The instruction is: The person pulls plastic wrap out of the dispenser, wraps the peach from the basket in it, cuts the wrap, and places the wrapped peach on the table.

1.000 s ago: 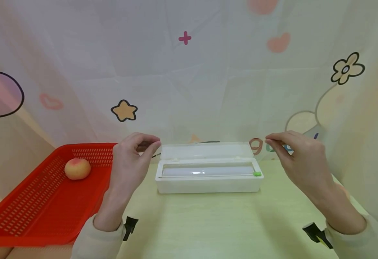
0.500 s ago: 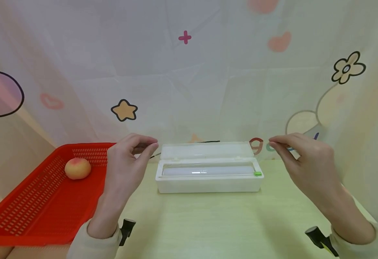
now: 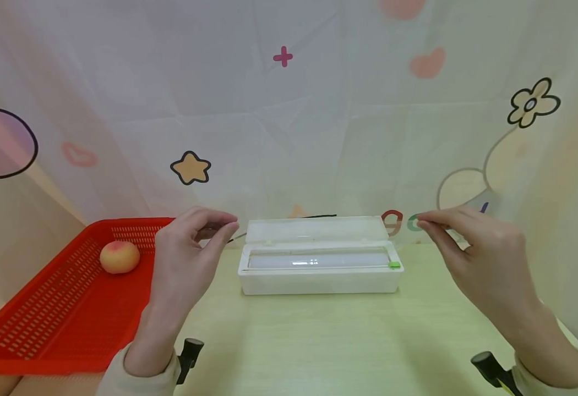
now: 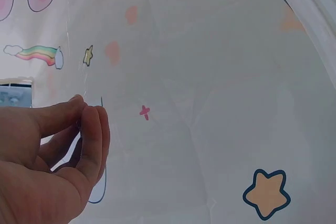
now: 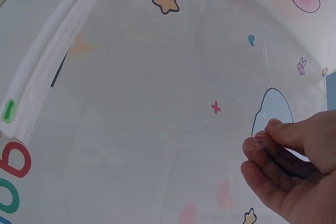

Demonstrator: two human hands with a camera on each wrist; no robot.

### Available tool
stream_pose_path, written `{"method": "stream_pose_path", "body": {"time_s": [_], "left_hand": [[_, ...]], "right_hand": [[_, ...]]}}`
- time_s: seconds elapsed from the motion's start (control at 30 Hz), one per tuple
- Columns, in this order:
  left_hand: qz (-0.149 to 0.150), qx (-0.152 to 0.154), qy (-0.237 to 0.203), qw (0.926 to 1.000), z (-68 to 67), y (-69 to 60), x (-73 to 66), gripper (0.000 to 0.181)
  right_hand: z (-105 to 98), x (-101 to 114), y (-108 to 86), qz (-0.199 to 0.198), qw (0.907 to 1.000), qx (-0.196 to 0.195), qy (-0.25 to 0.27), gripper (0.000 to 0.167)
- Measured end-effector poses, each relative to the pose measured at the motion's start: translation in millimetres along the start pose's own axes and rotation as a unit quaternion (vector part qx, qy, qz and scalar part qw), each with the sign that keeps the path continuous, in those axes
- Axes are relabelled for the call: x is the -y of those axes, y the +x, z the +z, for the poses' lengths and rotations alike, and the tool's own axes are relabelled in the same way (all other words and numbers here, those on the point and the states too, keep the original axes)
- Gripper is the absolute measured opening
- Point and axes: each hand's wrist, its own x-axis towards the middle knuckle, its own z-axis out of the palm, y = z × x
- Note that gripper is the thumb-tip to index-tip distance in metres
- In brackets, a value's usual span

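Clear film [image 5: 266, 61]: up in the air above the bench [image 3: 319, 341], seemingly spanning the hands. Left hand [image 3: 185, 261] and right hand [image 3: 489, 256], well apart, each grip a thumb-and-finger pinch on it. White box [image 3: 319, 283] beyond: lid [image 3: 316, 230] raised, green tab [image 3: 393, 265] at right end. Progress, judged: film drawn out; severance unclear; laying down remains. Peach [image 3: 119, 257] uncovered in red basket [image 3: 96, 324], left.
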Motion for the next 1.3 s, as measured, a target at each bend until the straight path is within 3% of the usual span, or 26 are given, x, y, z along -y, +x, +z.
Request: {"method": "stream_pose_path", "body": {"time_s": [0.03,0.1,0.9,1.3], "left_hand": [[0.0,0.0,0.001,1.0,-0.7,-0.7,-0.6,0.01],[0.001,-0.002,0.005,1.0,-2.1,-2.0,-1.5,0.01],[0.016,-0.003,-0.015,0.9998,-20.7,-16.4,-17.0,0.013],[0.044,-0.009,-0.023,0.9987,-29.0,-25.2,-24.8,0.018]], "right_hand": [[-1,1,-0.3,-0.003,1.0,0.002,-0.004,0.054],[-2,2,-0.8,-0.004,1.0,-0.001,-0.003,0.054],[-21,22,-4.6,-0.017,0.9996,-0.013,-0.02,0.049],[-31,33,-9.7,-0.01,0.9994,-0.032,-0.009,0.05]]}}
